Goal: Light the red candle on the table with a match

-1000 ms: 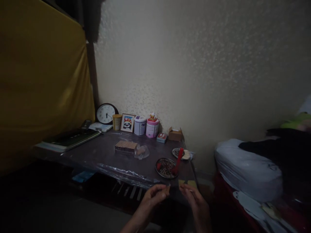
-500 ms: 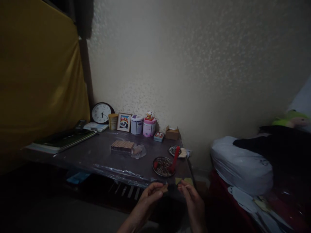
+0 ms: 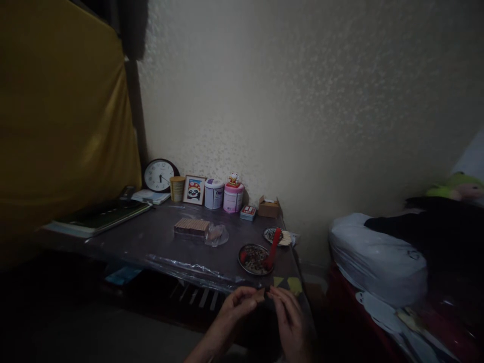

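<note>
Pinching small brown piece (image 3: 259, 296) in L hand (image 3: 237, 308), fingers clamped on it; touching dark bit (image 3: 266, 292) at its R end w/ R hand (image 3: 289, 316), can't tell whether clamped or just resting. Working at front edge of tabletop (image 3: 151, 237), nr front R corner. Can make out hr numerals on clock (image 3: 160, 175), L end of back edge. Can't read labels on white tin (image 3: 214, 195), pink tin (image 3: 233, 198) or flat tin (image 3: 248, 213) along back edge, too sm. & dim.

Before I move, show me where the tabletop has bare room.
Widest: between the dark green book and the ribbed brown stack, running to the front edge of the table. Narrower: between that stack and the picture frame behind. Crowded: the back row, clock to cardboard box, and the right end, with two dishes.
</note>
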